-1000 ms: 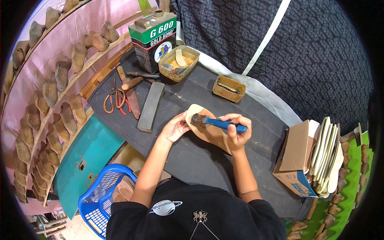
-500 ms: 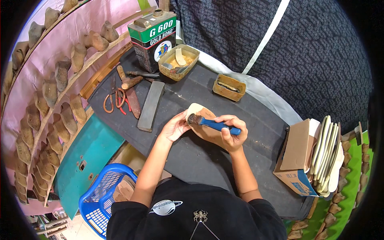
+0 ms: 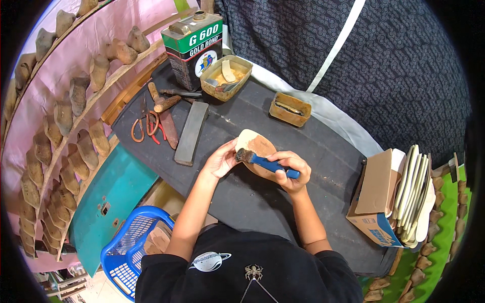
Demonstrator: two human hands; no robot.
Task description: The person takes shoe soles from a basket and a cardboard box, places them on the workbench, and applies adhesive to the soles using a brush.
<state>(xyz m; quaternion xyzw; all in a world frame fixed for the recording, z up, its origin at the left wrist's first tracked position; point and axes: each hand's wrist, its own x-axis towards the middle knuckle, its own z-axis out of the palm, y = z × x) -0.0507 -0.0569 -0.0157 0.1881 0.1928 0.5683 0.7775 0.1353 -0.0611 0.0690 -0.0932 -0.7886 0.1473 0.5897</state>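
Observation:
Over the middle of the dark worktable, my left hand grips the left edge of a tan shoe insole. Its upper end is pale cream, with a browner patch further down. My right hand is wrapped round the blue handle of a brush. The dark, worn bristle end lies on or just above the insole's left edge, close to my left fingertips. The lower part of the insole passes under the brush and my right hand, so some of it is hidden.
Left on the table lie a grey sharpening block, scissors and a hammer. Behind stand a metal can and two tubs. A carton of insoles is at right; a blue basket at lower left.
The brush head has shifted slightly down and left to the insole's edge, and my right hand has dropped a little with it. My left hand keeps its hold.

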